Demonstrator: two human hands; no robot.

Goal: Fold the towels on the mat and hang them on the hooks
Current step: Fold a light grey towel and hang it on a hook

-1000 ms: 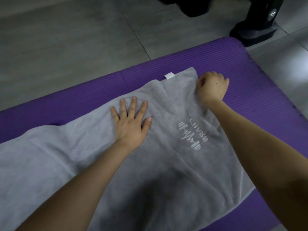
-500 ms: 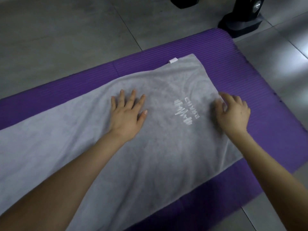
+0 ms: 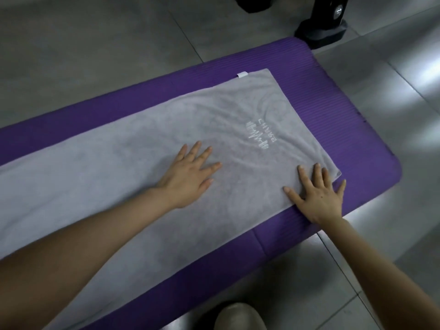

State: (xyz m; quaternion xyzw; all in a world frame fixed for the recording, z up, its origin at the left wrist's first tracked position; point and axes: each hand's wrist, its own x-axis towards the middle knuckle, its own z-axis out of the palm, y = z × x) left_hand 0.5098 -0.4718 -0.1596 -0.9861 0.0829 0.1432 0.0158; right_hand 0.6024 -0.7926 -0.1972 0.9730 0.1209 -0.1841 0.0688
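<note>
One grey towel (image 3: 142, 177) lies spread lengthwise on the purple mat (image 3: 333, 115), unfolded. Recommended: sweep both palms outward until the creases near the white logo (image 3: 259, 134) flatten, then square the edges. The fabric is soft and faintly rippled. Left hand (image 3: 188, 179) and right hand (image 3: 319, 198) press flat, fingers splayed, grasping nothing.

Towel (image 3: 119, 182) and mat (image 3: 71, 120) cut at left edge, black stand (image 3: 321, 29) at top; lettering (image 3: 260, 134) illegible.

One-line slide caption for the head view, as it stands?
Grey towel spread flat on a purple mat, left hand flat on its middle, right hand flat at its near right corner.
</note>
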